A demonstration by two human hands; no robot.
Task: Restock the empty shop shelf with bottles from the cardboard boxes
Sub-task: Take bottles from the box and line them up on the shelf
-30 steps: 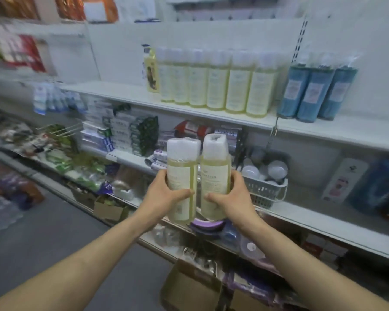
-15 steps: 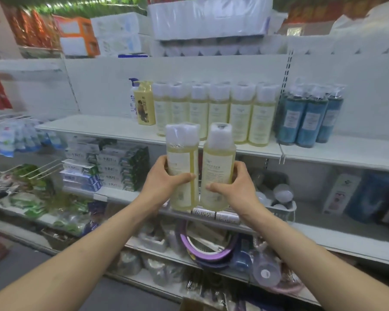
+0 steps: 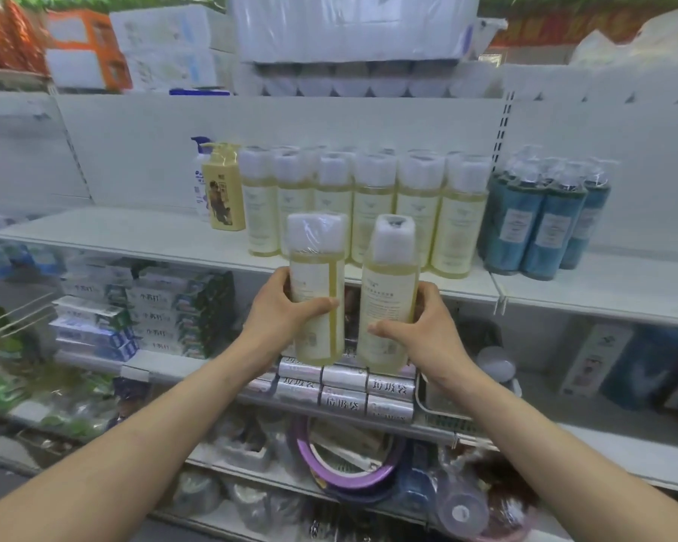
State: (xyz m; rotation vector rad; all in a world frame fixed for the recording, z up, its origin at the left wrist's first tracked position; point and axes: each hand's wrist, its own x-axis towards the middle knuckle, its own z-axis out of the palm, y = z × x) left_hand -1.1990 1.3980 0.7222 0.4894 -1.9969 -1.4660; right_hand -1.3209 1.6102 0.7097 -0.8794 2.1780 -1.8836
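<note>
1. Your left thumb [image 3: 323,304] lies across the front of the left bottle [image 3: 317,283] and the other fingers curl round its far side, so your left hand [image 3: 282,312] grips it at mid-height.
2. Your right thumb [image 3: 386,329] presses the front of the right bottle [image 3: 388,295]. The remaining fingers wrap behind it, and your right hand [image 3: 423,332] holds it the same way.
3. Both bottles are pale yellow with film-wrapped white caps. They stand roughly upright, side by side with a narrow gap, just in front of the front edge of the white shelf [image 3: 134,236]. Their caps rise above that edge and their bases hang below it.
4. On the shelf, right behind the 2 held bottles, stands a row of matching bottles [image 3: 374,213].
5. At the left end of that row on the shelf is a yellow pump bottle [image 3: 224,189]. At the right end is a cluster of blue bottles [image 3: 541,224].
6. Left of the pump bottle the shelf is bare.
7. Below the shelf sit stacked toothpaste boxes [image 3: 153,311] to the left and silver rolls [image 3: 345,389] under your hands.
8. Above the shelf lie wrapped paper packs [image 3: 353,29].
</note>
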